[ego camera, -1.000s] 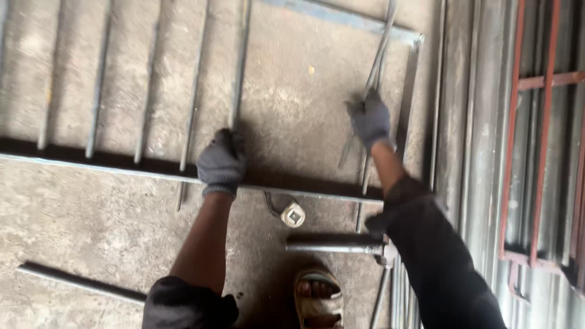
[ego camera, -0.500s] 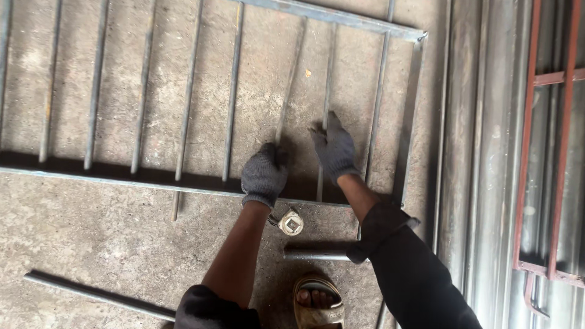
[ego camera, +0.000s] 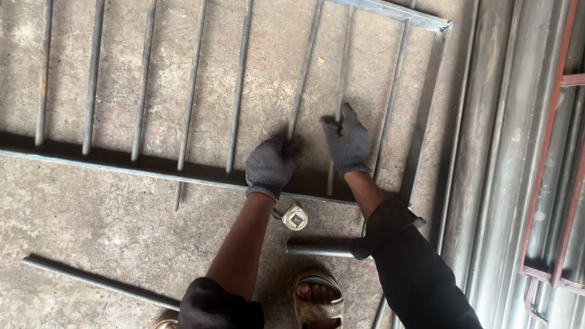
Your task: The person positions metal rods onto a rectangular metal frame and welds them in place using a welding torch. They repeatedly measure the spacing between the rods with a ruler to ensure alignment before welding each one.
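Two gloved hands have been brought together above the frame rail point(ego camera: 152, 173): the left hand point(ego camera: 270, 166) is closed on one steel rod point(ego camera: 303, 76), the right hand point(ego camera: 347, 143) on the neighbouring rod point(ego camera: 343, 67), now being spaced.

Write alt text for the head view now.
Two grey-gloved hands, left hand and right hand, each grip a thin steel rod of a flat steel grille frame on concrete floor; a small tape measure lies nearby.
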